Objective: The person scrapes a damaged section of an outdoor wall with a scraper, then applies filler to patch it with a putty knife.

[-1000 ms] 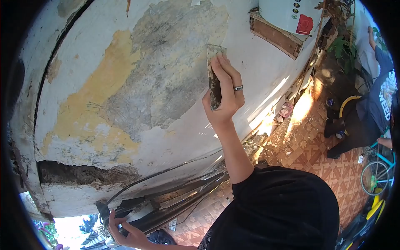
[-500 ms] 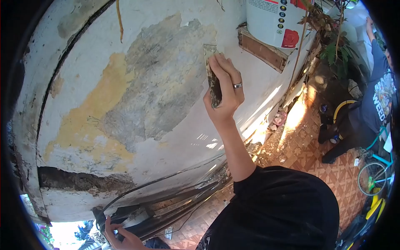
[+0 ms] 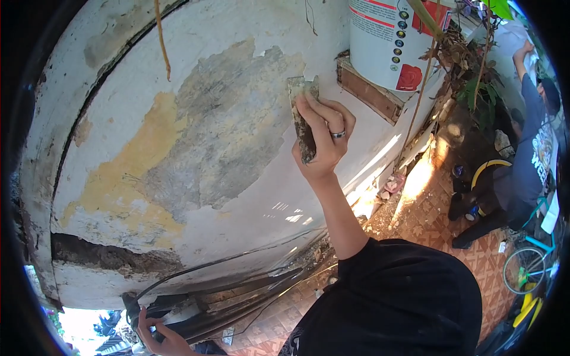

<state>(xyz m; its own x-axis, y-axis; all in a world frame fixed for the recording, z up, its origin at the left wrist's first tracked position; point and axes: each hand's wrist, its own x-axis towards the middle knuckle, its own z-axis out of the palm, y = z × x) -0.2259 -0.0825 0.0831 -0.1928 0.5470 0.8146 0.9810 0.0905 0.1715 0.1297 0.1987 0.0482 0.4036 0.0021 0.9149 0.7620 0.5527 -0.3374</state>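
My right hand (image 3: 325, 130) is closed around a worn, stained flat metal scraper (image 3: 304, 127). Its top edge lies at the right border of a bare grey patch (image 3: 231, 127) on the white wall (image 3: 261, 219). A ring sits on one finger. Yellowish paint (image 3: 127, 169) shows to the left of the grey area. Down at the lower left, my left hand (image 3: 163, 340) has thumb and forefinger apart, beside a dark post end (image 3: 130, 302) and black sheeting; its other fingers are partly hidden.
A white paint bucket (image 3: 380, 50) stands on a wooden ledge (image 3: 368, 92) at the upper right. A black cable (image 3: 208, 267) runs along the wall's base. Another person (image 3: 531, 142) is at the far right, near a small bicycle (image 3: 525, 270). Rubble lies on the patterned tiles (image 3: 436, 231).
The camera view has shifted slightly, so the wall and bucket appear lower. My right hand still grips the scraper at the grey patch's right border. My left hand stays by the post.
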